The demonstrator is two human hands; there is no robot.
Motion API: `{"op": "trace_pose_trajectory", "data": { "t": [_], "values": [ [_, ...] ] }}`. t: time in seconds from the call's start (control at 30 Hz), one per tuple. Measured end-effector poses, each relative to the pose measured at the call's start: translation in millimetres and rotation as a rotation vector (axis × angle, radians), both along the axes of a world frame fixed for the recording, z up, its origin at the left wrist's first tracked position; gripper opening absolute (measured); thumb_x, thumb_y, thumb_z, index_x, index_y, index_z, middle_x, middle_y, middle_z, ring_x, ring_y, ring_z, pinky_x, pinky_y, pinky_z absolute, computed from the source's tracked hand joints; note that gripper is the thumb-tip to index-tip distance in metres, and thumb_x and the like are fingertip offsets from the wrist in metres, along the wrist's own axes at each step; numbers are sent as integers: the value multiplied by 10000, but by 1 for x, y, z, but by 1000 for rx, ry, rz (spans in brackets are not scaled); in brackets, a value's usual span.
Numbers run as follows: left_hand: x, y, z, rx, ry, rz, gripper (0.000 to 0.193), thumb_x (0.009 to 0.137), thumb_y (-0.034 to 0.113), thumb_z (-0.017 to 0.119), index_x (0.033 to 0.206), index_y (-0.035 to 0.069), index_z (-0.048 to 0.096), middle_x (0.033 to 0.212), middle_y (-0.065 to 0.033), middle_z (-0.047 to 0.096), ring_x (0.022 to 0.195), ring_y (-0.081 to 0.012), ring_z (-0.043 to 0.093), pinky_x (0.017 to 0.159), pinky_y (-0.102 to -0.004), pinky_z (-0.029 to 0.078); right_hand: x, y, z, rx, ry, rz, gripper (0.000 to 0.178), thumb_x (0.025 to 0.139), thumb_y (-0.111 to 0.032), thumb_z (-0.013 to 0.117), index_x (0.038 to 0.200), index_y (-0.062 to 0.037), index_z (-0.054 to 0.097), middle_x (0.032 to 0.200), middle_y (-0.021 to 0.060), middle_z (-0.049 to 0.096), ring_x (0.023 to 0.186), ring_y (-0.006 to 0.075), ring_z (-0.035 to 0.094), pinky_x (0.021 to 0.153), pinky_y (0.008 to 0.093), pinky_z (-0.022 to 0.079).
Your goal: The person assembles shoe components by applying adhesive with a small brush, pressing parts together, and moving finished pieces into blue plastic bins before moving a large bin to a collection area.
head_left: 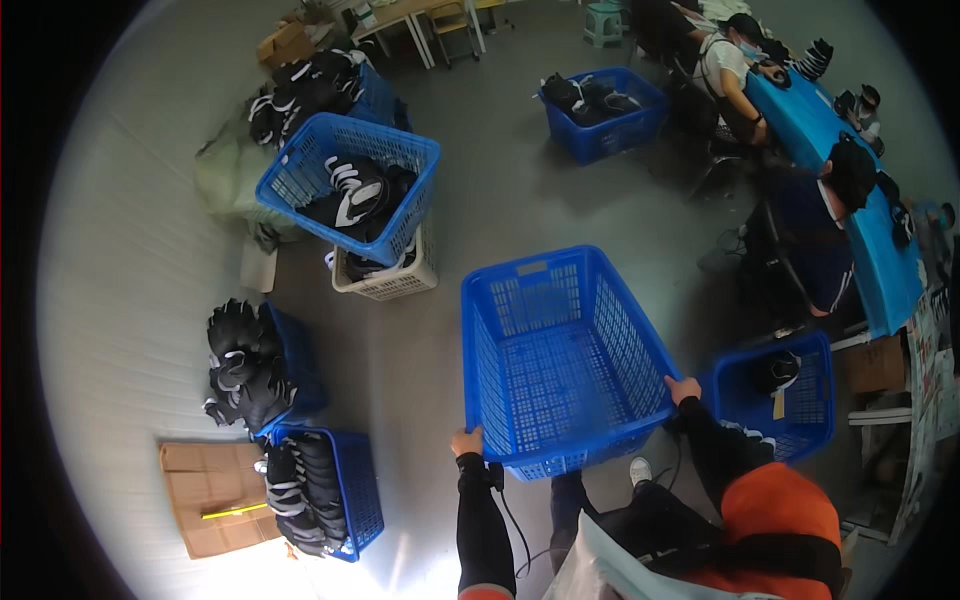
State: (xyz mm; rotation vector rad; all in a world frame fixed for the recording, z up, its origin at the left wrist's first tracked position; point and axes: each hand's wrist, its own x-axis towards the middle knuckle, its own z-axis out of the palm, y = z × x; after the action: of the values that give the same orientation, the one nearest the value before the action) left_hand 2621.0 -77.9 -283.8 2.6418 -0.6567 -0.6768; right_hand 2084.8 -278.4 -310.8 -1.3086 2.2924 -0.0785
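Observation:
A large blue plastic basket (555, 375) with slotted walls hangs in front of me, with nothing in it. My left hand (466, 441) is closed on its near left rim. Around the near right rim are the curled fingers of my right hand (684, 388). My legs and one pale shoe (640, 470) show just below the basket. To the right of my right hand, a second blue basket (820, 400) stands low with a black and white shoe-like piece (778, 373) inside.
On the left, a blue basket (290, 160) of black and white pieces sits on a white basket (425, 265). Heaped blue baskets (365, 490) line the left wall by flattened cardboard (215, 480). Another filled blue basket (590, 145) stands ahead. People sit at a blue-covered table (800, 120) on the right.

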Motion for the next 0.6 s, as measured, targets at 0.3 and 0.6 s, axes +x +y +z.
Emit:
{"op": "trace_pose_trajectory", "data": {
  "t": [0.3,0.6],
  "values": [
    [73,-53,-92,58,61,-49,576,813,473,762,1087,-31,718,1056,-267,730,963,-443,710,873,-511,545,74,-75,-52,-113,151,13,768,761,-660,778,922,89,728,942,297,722,969,450,701,852,484,555],
    [-54,-170,-49,-725,1619,961,909,977,523,578,1613,57,125,1662,-222,173,1497,-532,200,1113,-785,246,147,-173,-105,-80,-32,-118,780,779,-696,744,958,64,729,936,307,718,897,457,712,839,516,550]
  ]
}}
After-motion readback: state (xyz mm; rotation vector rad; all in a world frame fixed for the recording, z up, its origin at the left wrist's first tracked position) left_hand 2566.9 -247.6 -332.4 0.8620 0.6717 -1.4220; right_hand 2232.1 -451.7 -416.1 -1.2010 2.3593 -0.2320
